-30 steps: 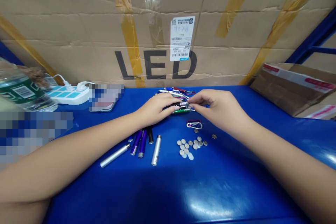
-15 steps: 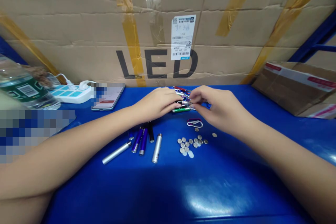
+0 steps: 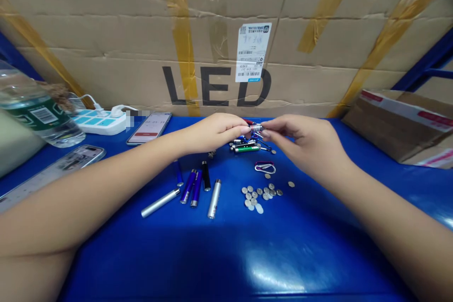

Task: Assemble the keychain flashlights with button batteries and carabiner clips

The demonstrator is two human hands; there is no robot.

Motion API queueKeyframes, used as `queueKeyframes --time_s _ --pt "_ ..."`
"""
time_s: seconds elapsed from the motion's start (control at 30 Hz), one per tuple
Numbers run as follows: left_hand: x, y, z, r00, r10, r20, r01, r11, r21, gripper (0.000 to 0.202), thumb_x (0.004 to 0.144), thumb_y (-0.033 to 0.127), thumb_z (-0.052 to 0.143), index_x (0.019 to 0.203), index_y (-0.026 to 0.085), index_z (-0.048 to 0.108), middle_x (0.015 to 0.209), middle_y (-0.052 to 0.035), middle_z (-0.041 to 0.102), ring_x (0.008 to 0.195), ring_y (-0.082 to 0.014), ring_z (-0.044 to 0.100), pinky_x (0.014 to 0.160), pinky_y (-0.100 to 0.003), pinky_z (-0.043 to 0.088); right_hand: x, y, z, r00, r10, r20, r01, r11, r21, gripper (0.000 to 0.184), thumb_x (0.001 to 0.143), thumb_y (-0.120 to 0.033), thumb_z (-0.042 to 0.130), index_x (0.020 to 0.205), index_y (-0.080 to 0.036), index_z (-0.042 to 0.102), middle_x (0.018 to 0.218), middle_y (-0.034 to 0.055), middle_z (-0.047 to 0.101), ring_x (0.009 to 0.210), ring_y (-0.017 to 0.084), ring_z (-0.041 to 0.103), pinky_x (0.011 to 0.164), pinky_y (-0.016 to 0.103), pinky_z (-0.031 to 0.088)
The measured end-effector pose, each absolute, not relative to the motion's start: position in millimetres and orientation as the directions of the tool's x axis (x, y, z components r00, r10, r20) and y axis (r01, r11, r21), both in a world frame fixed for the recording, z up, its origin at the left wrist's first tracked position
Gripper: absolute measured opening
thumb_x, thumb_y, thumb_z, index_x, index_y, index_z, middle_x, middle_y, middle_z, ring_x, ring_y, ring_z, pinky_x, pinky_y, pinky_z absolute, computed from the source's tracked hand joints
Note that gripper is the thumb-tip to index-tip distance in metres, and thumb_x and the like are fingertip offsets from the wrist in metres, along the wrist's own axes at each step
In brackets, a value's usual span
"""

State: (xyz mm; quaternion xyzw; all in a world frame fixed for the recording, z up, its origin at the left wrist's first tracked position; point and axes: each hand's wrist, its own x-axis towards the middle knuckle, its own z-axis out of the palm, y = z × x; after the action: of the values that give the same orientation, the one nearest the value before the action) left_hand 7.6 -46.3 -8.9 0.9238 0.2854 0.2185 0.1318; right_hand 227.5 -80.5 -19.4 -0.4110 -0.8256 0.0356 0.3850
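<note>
My left hand [image 3: 221, 131] and my right hand [image 3: 304, 140] meet over the far middle of the table. Both pinch a small mini flashlight [image 3: 255, 128], one at each end; its middle shows silver with a reddish label. Below the hands lies a pile of similar lights, including a green mini flashlight [image 3: 247, 149], partly hidden. Nearer me are loose tubes: a black tube [image 3: 205, 176], purple-blue tubes [image 3: 196, 188] and silver tubes [image 3: 214, 199]. Several button cells [image 3: 254, 195] lie scattered to the right of them, beside purple and silver carabiners [image 3: 265, 168].
A large cardboard box [image 3: 134, 33] stands behind the blue table [image 3: 212, 259]. At left are a water bottle [image 3: 42, 118], a power strip [image 3: 102, 122] and two phones [image 3: 150, 128]. An open carton [image 3: 392, 127] sits at right.
Both hands have risen slightly from the pile, carrying the mini flashlight between them. More of the pile and the black tube now show. The view has shifted slightly.
</note>
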Motion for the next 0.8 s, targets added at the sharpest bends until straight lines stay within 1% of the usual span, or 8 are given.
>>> queueKeyframes --time_s 0.1,0.17,0.33,0.43,0.5,0.57,0.67,0.8 --pt "8 -50 -7 0.729 0.637 0.25 0.452 -0.723 0.523 0.037 0.098 0.04 0.035 0.093 0.018 0.065 0.09 -0.0011 0.067 0.075 -0.0132 0.058 0.07 -0.023 0.044 231 -80 -17 -0.456 0.614 0.644 0.709 0.688 -0.153 0.016 0.089 -0.025 0.055 0.092 -0.022 0.069 0.09 0.0031 0.074 0.079 0.019 0.068 0.07 0.03 0.05" --pt "8 -50 -6 0.745 0.625 0.233 0.449 -0.728 0.518 0.036 0.098 0.039 0.036 0.095 0.018 0.064 0.092 -0.0015 0.067 0.077 -0.0132 0.059 0.071 -0.023 0.044 233 -78 -18 -0.499 0.576 0.647 0.711 0.699 -0.075 0.017 0.09 -0.026 0.053 0.09 -0.021 0.069 0.086 0.0033 0.074 0.075 0.018 0.068 0.067 0.028 0.049" --pt "8 -49 -10 0.804 0.497 0.325 0.427 -0.864 0.266 0.03 0.098 0.032 0.038 0.107 0.016 0.062 0.102 -0.0068 0.066 0.092 -0.0171 0.06 0.082 -0.028 0.044 237 -73 -24 -0.616 0.445 0.651 0.643 0.761 0.088 0.02 0.093 -0.025 0.048 0.086 -0.018 0.065 0.08 0.0053 0.071 0.072 0.017 0.066 0.066 0.027 0.049" --pt "8 -49 -17 0.798 0.459 0.39 0.447 -0.885 0.127 0.032 0.098 0.03 0.036 0.105 0.012 0.062 0.099 -0.0103 0.066 0.091 -0.0197 0.06 0.082 -0.031 0.045 238 -71 -28 -0.644 0.415 0.643 0.616 0.78 0.114 0.02 0.093 -0.024 0.046 0.086 -0.017 0.063 0.08 0.0068 0.07 0.073 0.017 0.065 0.067 0.027 0.049" --pt "9 -49 -21 0.786 0.458 0.415 0.471 -0.879 0.079 0.034 0.098 0.031 0.035 0.104 0.012 0.062 0.097 -0.0112 0.066 0.091 -0.021 0.059 0.082 -0.033 0.045 238 -69 -30 -0.651 0.419 0.633 0.616 0.779 0.118 0.02 0.093 -0.023 0.045 0.086 -0.016 0.062 0.079 0.0072 0.069 0.072 0.018 0.064 0.067 0.027 0.048" --pt "10 -49 -23 0.78 0.47 0.414 0.471 -0.876 0.108 0.033 0.098 0.031 0.033 0.103 0.012 0.061 0.098 -0.0106 0.066 0.092 -0.0205 0.059 0.083 -0.032 0.045 238 -68 -30 -0.644 0.456 0.615 0.649 0.75 0.124 0.021 0.094 -0.025 0.044 0.086 -0.016 0.061 0.078 0.0075 0.068 0.07 0.018 0.063 0.064 0.028 0.046" --pt "11 -50 -22 0.79 0.487 0.373 0.426 -0.873 0.236 0.034 0.099 0.031 0.03 0.096 0.014 0.06 0.097 -0.0078 0.066 0.088 -0.0172 0.06 0.08 -0.028 0.046 237 -69 -27 -0.647 0.513 0.564 0.691 0.707 0.151 0.024 0.094 -0.025 0.04 0.084 -0.017 0.059 0.075 0.0078 0.066 0.067 0.019 0.06 0.06 0.029 0.042" --pt "10 -54 -19 0.806 0.505 0.309 0.406 -0.851 0.332 0.036 0.1 0.033 0.029 0.09 0.015 0.058 0.089 -0.0044 0.065 0.082 -0.0145 0.06 0.077 -0.025 0.046 236 -72 -25 -0.715 0.486 0.503 0.627 0.763 0.155 0.022 0.092 -0.02 0.038 0.075 -0.018 0.052 0.067 0.0047 0.059 0.058 0.016 0.052 0.054 0.027 0.036"
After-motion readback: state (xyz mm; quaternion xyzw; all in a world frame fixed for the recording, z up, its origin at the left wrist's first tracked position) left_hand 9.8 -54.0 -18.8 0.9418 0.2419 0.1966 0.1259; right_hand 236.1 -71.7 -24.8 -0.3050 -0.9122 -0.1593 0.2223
